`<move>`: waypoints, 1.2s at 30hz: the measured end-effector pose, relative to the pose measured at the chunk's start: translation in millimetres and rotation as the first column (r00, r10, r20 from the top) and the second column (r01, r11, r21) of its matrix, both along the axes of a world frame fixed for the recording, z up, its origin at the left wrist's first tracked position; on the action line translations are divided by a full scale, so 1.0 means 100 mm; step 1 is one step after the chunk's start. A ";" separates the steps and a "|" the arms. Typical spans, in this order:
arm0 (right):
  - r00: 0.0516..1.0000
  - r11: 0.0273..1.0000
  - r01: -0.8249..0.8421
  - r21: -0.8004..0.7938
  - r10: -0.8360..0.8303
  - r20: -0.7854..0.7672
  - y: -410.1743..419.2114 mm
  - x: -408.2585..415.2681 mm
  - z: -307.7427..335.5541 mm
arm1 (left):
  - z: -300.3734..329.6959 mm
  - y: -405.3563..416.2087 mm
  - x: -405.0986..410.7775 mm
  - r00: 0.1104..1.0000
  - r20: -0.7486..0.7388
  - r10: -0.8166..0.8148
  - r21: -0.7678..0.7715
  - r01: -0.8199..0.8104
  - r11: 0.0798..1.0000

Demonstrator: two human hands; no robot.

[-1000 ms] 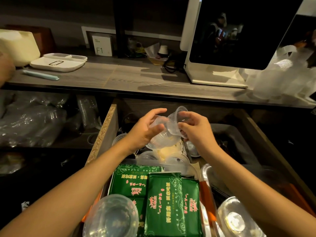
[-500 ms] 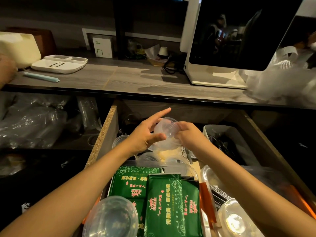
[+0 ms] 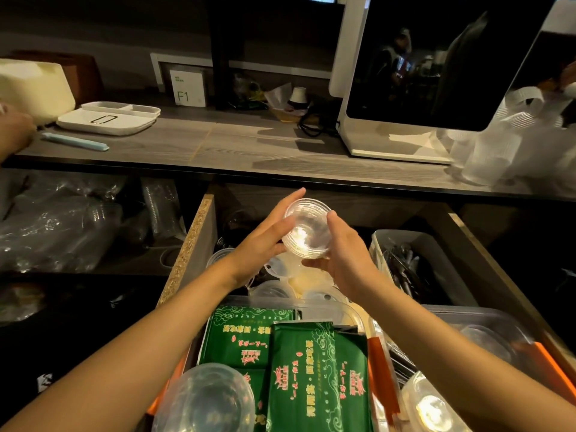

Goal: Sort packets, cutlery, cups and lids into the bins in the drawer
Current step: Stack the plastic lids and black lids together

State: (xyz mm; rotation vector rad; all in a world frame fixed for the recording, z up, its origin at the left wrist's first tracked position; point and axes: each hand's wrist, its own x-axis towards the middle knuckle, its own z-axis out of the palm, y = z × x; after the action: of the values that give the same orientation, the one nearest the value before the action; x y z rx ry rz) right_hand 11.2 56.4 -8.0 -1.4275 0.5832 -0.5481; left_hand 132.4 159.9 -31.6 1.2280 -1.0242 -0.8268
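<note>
Cups [image 3: 307,227], clear and nested, sit mid-air above the open drawer [image 3: 199,235], gripped between both hands: left hand [image 3: 265,236] cupping from nine o'clock, index finger straight, right hand [image 3: 339,252] clasping from four o'clock. Straight below at six o'clock, lids [image 3: 280,275], then green packets [image 3: 299,369]. Cutlery bin [image 3: 436,254] at three o'clock.

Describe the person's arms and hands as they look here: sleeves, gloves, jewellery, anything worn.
Both forearms are bare up to the frame's lower edge, with no sleeve in view. The left hand and the right hand wear no gloves. No watch, bracelet or band shows on either wrist, and no ring is visible on the fingers that show. The light is dim, so fine marks cannot be told.
</note>
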 end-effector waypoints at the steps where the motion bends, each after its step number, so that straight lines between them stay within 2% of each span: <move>1: 1.000 0.992 0.027 -0.126 -0.025 0.011 0.01 0.03 -0.02 | 0.01 -0.01 -0.01 0.998 -0.058 0.020 0.021 -0.019 1.000; 3: 0.999 0.963 0.042 -0.267 -0.037 0.025 0.03 0.06 -0.10 | 0.01 -0.02 -0.03 0.980 -0.192 0.046 0.060 -0.035 0.998; 5: 0.999 0.950 0.044 -0.311 -0.037 0.026 0.02 0.08 -0.20 | 0.03 -0.02 -0.04 0.960 -0.271 0.067 0.096 -0.042 0.995; 8: 0.999 0.970 -0.018 -0.242 0.011 -0.030 0.01 0.09 -0.22 | 0.04 -0.02 -0.04 0.961 -0.250 0.120 0.131 -0.089 0.987; 10: 0.992 0.985 -0.063 -0.163 0.044 -0.119 -0.03 0.09 -0.16 | 0.07 -0.02 -0.01 0.942 -0.272 0.196 0.141 -0.163 0.977; 13: 0.978 0.993 -0.098 -0.065 0.084 -0.192 -0.13 0.10 -0.09 | 0.13 -0.01 0.09 0.836 -0.410 0.364 0.146 -0.334 0.931; 15: 0.956 0.987 -0.138 -0.086 0.110 -0.274 -0.19 0.10 -0.11 | 0.13 0.02 0.18 0.738 -0.467 0.487 0.142 -0.480 0.865; 16: 0.922 0.967 -0.208 -0.147 0.144 -0.358 -0.21 0.10 -0.13 | 0.13 0.04 0.22 0.687 -0.501 0.527 0.137 -0.539 0.831; 18: 0.806 0.868 -0.427 -0.252 0.239 -0.541 -0.21 0.15 -0.18 | 0.13 0.08 0.28 0.608 -0.558 0.565 0.132 -0.607 0.784; 20: 0.683 0.769 -0.597 -0.228 0.339 -0.647 -0.19 0.23 -0.25 | 0.15 0.10 0.30 0.570 -0.574 0.588 0.137 -0.641 0.755; 23: 0.575 0.691 -0.701 -0.177 0.401 -0.713 -0.13 0.42 -0.33 | 0.14 0.10 0.31 0.548 -0.569 0.613 0.139 -0.670 0.729; 26: 0.546 0.560 -0.777 -0.289 0.370 -0.752 -0.13 0.58 -0.41 | 0.14 0.11 0.31 0.546 -0.561 0.622 0.146 -0.674 0.724; 29: 0.531 0.428 -0.830 -0.358 0.406 -0.744 -0.14 0.67 -0.51 | 0.14 0.11 0.31 0.553 -0.555 0.621 0.149 -0.669 0.728; 36: 0.610 0.485 -0.777 -0.400 0.429 -0.666 -0.18 0.66 -0.57 | 0.14 0.09 0.29 0.572 -0.520 0.634 0.133 -0.679 0.722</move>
State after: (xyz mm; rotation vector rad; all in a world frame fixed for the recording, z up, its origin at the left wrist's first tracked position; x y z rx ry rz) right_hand 77.2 38.5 -65.2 -2.3701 0.1680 0.2934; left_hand 161.3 169.3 -17.9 1.0901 -0.0831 -0.4627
